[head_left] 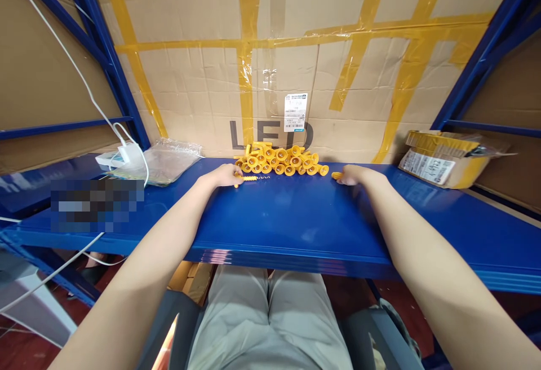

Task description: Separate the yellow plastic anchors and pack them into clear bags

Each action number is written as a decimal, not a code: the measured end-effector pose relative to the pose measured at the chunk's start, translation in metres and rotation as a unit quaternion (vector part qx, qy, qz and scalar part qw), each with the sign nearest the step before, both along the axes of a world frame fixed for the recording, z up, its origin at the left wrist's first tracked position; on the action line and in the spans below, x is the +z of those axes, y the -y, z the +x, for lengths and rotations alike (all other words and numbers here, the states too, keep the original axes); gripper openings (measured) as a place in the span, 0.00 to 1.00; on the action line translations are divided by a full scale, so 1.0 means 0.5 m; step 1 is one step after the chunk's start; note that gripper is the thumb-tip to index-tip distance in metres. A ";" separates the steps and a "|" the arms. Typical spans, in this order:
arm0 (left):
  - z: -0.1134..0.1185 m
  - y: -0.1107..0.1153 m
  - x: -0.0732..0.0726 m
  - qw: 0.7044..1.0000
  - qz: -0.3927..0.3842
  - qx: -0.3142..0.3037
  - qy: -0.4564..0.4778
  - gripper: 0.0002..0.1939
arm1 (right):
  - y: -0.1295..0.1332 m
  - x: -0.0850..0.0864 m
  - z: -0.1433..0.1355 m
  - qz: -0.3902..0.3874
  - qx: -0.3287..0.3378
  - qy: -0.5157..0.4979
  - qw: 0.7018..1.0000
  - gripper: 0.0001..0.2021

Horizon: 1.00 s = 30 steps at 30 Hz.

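Note:
On the blue shelf top (pixel 274 212), a pile of yellow flared, cup-ended pieces (pixel 281 157) lies against the cardboard, many with their round mouths facing me. My left hand (pixel 226 175) is at the left end of the pile, fingers closed on a yellow ribbed stick (pixel 250 178) that points right. A wavy pale shape shows on the shelf just past its tip. To the right of the pile, my right hand (pixel 354 175) pinches a small yellow piece (pixel 337 176), mostly covered by the fingers. Its exact shape cannot be made out.
A large taped cardboard sheet (pixel 203 88) stands behind the pile. At the right sits an opened carton (pixel 442 161) with a label. Clear plastic bags (pixel 169 158) and a white plug adapter (pixel 122 155) with cables lie at the left, near a blurred-out patch. Blue posts frame both sides.

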<state>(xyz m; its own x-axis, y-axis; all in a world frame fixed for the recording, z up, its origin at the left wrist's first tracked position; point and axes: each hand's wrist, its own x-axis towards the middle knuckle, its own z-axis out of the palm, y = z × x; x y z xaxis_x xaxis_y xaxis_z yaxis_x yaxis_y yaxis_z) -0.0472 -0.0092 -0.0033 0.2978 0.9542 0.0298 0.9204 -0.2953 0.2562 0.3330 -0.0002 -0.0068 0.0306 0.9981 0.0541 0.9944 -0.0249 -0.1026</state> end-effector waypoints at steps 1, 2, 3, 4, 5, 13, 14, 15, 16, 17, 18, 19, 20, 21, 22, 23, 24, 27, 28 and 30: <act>0.004 0.004 0.001 1.000 -0.010 -0.010 0.014 0.16 | 0.006 0.009 -0.010 -0.054 -0.005 0.039 0.998 0.08; 0.007 0.007 0.002 0.999 -0.016 -0.020 0.026 0.15 | 0.013 0.019 -0.021 -0.089 0.006 0.066 0.994 0.08; 0.009 0.010 0.002 0.999 -0.017 -0.027 0.034 0.15 | 0.020 0.028 -0.033 -0.100 0.009 0.072 0.992 0.07; 0.012 0.012 0.002 0.999 -0.018 -0.032 0.040 0.14 | 0.027 0.037 -0.045 -0.103 0.020 0.076 0.992 0.06; 0.014 0.014 0.002 0.998 -0.018 -0.036 0.041 0.13 | 0.035 0.044 -0.056 -0.105 0.038 0.079 0.991 0.06; 0.026 0.015 -0.005 0.997 0.021 -0.040 0.063 0.11 | 0.061 0.038 -0.133 -0.029 0.207 -0.022 0.978 0.11; 0.027 0.014 -0.007 0.996 0.029 -0.045 0.066 0.11 | 0.059 0.031 -0.142 -0.009 0.223 -0.039 0.974 0.13; 0.028 0.013 -0.008 0.996 0.034 -0.049 0.069 0.12 | 0.056 0.024 -0.151 0.009 0.236 -0.050 0.970 0.15; 0.030 0.013 -0.009 0.995 0.037 -0.053 0.070 0.12 | 0.053 0.017 -0.159 0.024 0.244 -0.055 0.968 0.17; 0.032 0.013 -0.010 0.995 0.037 -0.058 0.072 0.12 | 0.049 0.010 -0.166 0.035 0.251 -0.056 0.966 0.18; 0.035 0.014 -0.011 0.995 0.034 -0.063 0.074 0.12 | 0.046 0.004 -0.172 0.042 0.258 -0.055 0.964 0.18; 0.039 0.015 -0.012 0.994 0.030 -0.069 0.075 0.11 | 0.044 -0.001 -0.177 0.044 0.265 -0.052 0.962 0.18; 0.043 0.017 -0.012 0.994 0.027 -0.073 0.075 0.11 | 0.042 -0.005 -0.180 0.043 0.274 -0.047 0.960 0.18; 0.047 0.018 -0.013 0.994 0.026 -0.075 0.075 0.10 | 0.041 -0.007 -0.183 0.042 0.281 -0.043 0.958 0.17; 0.050 0.020 -0.013 0.994 0.026 -0.076 0.074 0.10 | 0.041 -0.009 -0.185 0.040 0.285 -0.041 0.957 0.16; 0.053 0.022 -0.013 0.994 0.027 -0.077 0.073 0.10 | 0.042 -0.009 -0.185 0.038 0.288 -0.040 0.956 0.17; 0.056 0.023 -0.014 0.994 0.028 -0.078 0.072 0.10 | 0.044 -0.008 -0.186 0.036 0.285 -0.039 0.957 0.18; 0.059 0.026 -0.012 0.994 0.027 -0.082 0.068 0.12 | 0.048 -0.002 -0.182 0.033 0.266 -0.030 0.963 0.20; 0.059 0.026 -0.012 0.994 0.026 -0.082 0.065 0.12 | 0.049 0.000 -0.180 0.032 0.260 -0.025 0.965 0.19; 0.059 0.027 -0.011 0.995 0.021 -0.081 0.060 0.13 | 0.049 0.003 -0.174 0.028 0.254 -0.015 0.967 0.17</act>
